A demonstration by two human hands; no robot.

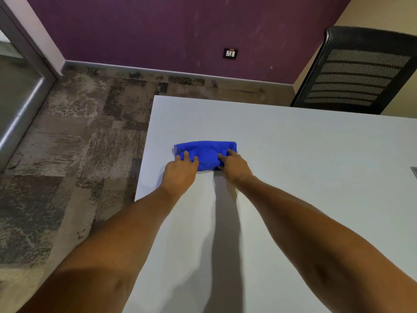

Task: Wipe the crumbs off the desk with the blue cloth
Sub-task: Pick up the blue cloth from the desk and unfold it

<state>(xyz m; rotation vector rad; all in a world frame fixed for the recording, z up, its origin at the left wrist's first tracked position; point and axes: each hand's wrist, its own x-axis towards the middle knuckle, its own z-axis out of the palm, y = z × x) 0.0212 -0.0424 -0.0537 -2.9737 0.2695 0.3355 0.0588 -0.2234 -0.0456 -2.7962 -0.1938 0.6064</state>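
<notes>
A folded blue cloth (206, 152) lies on the white desk (293, 154), near the desk's left edge. My left hand (180, 170) rests on the cloth's left near corner with its fingers spread on the fabric. My right hand (235, 164) pinches the cloth's right near corner, fingers curled into the fold. Both forearms stretch forward over the desk. No crumbs show on the white surface at this distance.
The desk's left edge (144, 150) drops to patterned carpet (79, 132). A black mesh chair (356, 73) stands behind the far right of the desk. A purple wall with a socket (230, 53) lies beyond. A small grey fitting (414, 169) sits at the right border.
</notes>
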